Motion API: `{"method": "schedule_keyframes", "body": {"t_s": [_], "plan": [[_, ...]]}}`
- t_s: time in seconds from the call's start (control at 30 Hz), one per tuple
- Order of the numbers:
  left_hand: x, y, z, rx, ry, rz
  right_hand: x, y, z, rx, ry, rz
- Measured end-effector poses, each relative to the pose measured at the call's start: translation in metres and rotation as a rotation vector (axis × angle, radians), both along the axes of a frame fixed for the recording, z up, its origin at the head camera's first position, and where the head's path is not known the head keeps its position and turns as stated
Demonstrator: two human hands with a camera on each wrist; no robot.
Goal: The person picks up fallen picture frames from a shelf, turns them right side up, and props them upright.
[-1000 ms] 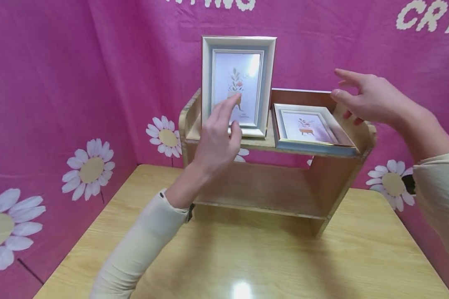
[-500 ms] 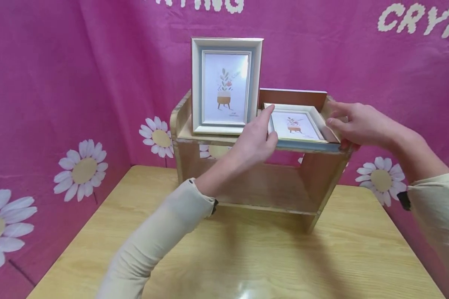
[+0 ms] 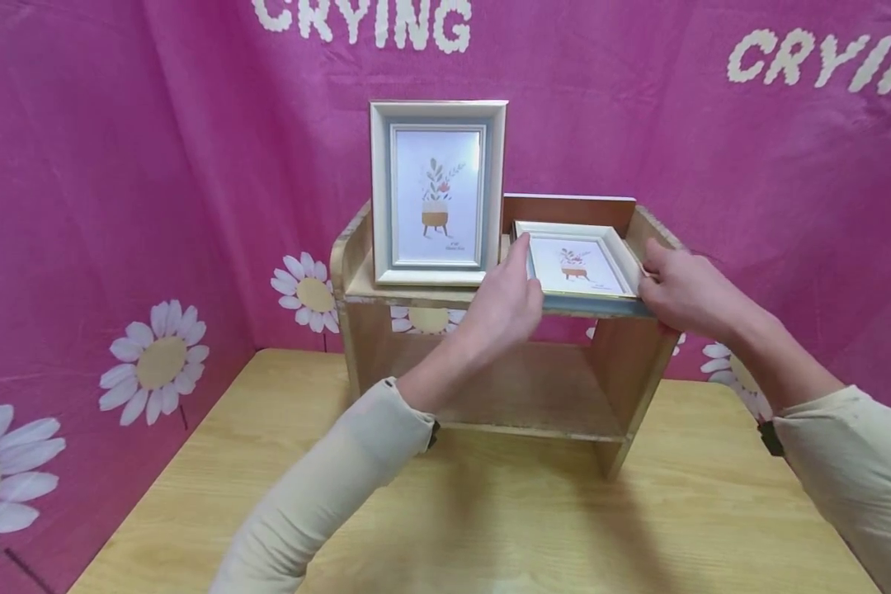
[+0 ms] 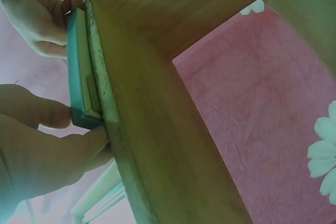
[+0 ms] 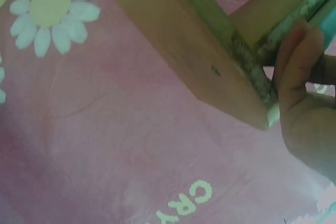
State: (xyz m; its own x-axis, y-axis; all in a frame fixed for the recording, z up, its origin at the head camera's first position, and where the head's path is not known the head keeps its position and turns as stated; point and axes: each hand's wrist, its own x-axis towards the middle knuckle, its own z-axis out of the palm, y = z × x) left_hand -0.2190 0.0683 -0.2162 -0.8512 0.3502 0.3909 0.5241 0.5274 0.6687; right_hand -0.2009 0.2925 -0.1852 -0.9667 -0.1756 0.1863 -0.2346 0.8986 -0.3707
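Observation:
On the top board of a small wooden shelf (image 3: 535, 379), a white and blue picture frame (image 3: 575, 264) lies face up, showing a potted plant print. My left hand (image 3: 506, 301) pinches its near left corner, with thumb and fingers at the blue side (image 4: 79, 72) in the left wrist view. At the opposite end, my right hand (image 3: 686, 289) grips the frame's right edge; its curled fingers hide that corner. A matching picture frame (image 3: 438, 194) stands upright on the board's left half, just beyond my left hand.
The shelf stands on a light wooden table (image 3: 520, 528), with raised side panels at both ends of its top board. Behind and to the left hangs a pink cloth (image 3: 601, 107) with daisies and white lettering.
My left hand has gone from before the upright picture frame rightward to the lying one's left corner. My right hand has come down and left onto its right edge.

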Motion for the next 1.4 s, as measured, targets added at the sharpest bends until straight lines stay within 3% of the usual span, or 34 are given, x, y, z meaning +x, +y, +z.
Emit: {"method": "schedule_keyframes", "body": {"t_s": [0.23,0.47,0.63,0.83,1.0,1.2,1.4], "plan": [[0.000,-0.001,-0.008,0.097,0.041,0.007,0.004,-0.002,-0.009,-0.130,-0.026,-0.046],[-0.002,-0.003,-0.010,0.134,0.133,-0.001,0.009,0.000,-0.016,-0.237,0.043,-0.056],[-0.002,-0.006,-0.012,0.136,0.142,-0.031,0.016,0.001,-0.025,-0.291,0.149,-0.031],[-0.003,-0.009,-0.012,0.095,0.082,-0.085,0.022,0.000,-0.037,-0.363,0.260,-0.019],[-0.005,-0.012,-0.010,0.129,0.047,-0.125,0.024,-0.001,-0.039,-0.376,0.366,-0.024],[-0.007,-0.014,-0.012,0.253,0.081,-0.185,0.021,-0.003,-0.040,-0.310,0.599,0.039],[-0.010,-0.013,-0.017,0.332,0.161,-0.191,0.018,-0.004,-0.041,-0.261,0.651,0.062]]}}
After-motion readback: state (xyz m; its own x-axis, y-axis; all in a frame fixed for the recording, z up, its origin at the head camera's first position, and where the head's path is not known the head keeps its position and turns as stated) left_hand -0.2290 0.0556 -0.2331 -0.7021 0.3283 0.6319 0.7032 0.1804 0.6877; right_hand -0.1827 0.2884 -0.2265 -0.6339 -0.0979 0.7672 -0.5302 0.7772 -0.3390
